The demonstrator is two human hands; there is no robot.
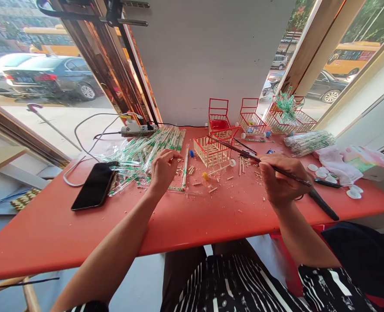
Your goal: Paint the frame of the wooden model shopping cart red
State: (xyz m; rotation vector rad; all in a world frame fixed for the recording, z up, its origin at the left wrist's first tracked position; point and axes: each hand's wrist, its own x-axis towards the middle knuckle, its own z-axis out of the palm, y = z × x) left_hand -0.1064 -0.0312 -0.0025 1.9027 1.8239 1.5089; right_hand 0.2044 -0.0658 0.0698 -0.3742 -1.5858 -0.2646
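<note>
Thin, stiff, light dark rod (244, 154) lies pinched near its rear in the closed right hand (281, 180) above the red counter (211, 216), grippable mid-shaft, while the curled left hand (164, 169) touches wrapped chopsticks (146, 149).

L hand (164, 170) rests on the red table (211, 216), fingers curled at the edge of a pile of wrapped chopsticks (146, 149). R hand (281, 180) grips a long dark rod (244, 154), tip pointing toward a small stick-built basket (211, 149) w/ red rim. Black phone (95, 185) lies left of L hand. Power strip (138, 129) w/ cable sits behind the pile. More red baskets (252, 117) at the back by the wall. White caps (322, 172) near a plastic bag (351, 158), right side. Wood bits scattered btw the hands.
</note>
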